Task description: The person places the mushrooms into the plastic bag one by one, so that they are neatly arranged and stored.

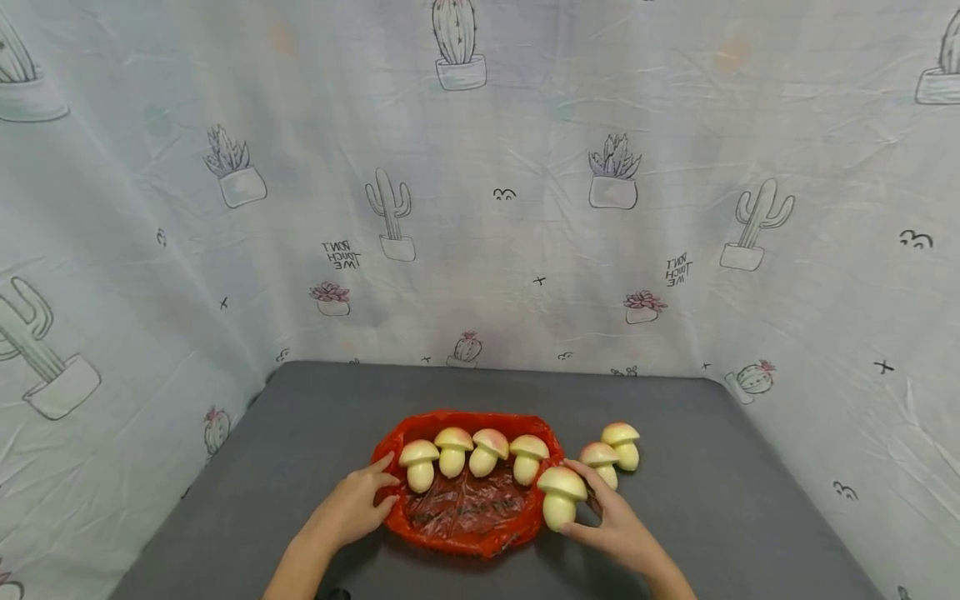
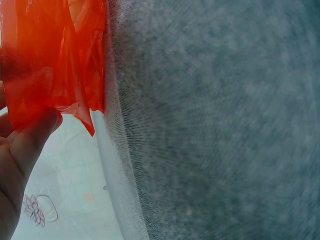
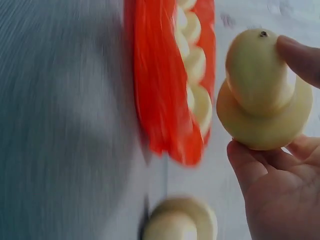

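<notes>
A red plastic bag (image 1: 442,542) lies spread on the table with its mouth rolled wide. Several toy mushrooms (image 1: 453,450) with cream stems and pink-tinged caps form a row inside its far half. At the bag's left side, my left hand (image 1: 351,510) pinches the rim; the left wrist view shows the thumb (image 2: 37,135) against the red film. My right hand (image 1: 617,525) grips another mushroom (image 1: 561,500) by the right rim, cap up in the head view. In the right wrist view, that mushroom (image 3: 262,90) sits between thumb and fingers, raised off the table.
Two more mushrooms (image 1: 621,446) lie close together on the grey table (image 1: 697,500), right of the bag. A pale curtain (image 1: 510,250) printed with cacti hangs behind and along both sides. A small dark object (image 1: 339,594) shows at the bottom edge, near the left forearm.
</notes>
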`<state>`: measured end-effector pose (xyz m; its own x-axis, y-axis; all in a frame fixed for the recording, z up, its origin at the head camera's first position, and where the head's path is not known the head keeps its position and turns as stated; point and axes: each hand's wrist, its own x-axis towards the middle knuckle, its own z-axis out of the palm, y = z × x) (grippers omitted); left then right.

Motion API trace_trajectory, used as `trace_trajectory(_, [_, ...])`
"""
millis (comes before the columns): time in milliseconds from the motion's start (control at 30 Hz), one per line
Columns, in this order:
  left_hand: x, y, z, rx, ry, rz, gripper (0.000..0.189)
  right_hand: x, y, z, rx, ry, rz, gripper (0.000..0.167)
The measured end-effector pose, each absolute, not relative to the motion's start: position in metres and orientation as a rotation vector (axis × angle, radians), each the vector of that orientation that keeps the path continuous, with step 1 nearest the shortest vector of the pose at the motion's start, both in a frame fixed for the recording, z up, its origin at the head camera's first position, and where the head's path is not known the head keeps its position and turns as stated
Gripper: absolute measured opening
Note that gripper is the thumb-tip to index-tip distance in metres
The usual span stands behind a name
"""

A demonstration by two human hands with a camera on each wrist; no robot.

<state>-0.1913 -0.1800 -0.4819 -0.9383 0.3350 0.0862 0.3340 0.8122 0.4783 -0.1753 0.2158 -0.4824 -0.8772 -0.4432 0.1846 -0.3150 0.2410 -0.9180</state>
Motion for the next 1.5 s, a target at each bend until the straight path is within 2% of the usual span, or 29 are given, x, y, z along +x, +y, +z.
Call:
trace_trajectory(533, [-0.193,-0.175,-0.478,0.571,3.026,0.761,0.022,-0.212,0.12,-0.48,-0.879,2.297,-1.478,0.079])
trace_trajectory(833, [-0.192,-0.176,-0.481,0.591,3.078,0.739,0.021,-0.219,0.08,-0.486,-0.97,2.396,-1.246,0.079])
trace_trajectory(1133, [-0.192,-0.175,-0.481,0.61,3.07,0.747,0.022,-0.219,0.061,-0.497,-1.005,2.471,-1.058,0.074])
trace_trajectory(1500, [-0.19,-0.177,-0.48,0.583,3.049,0.74,0.023,-0.218,0.053,-0.5,-0.902,2.469,-1.028,0.081])
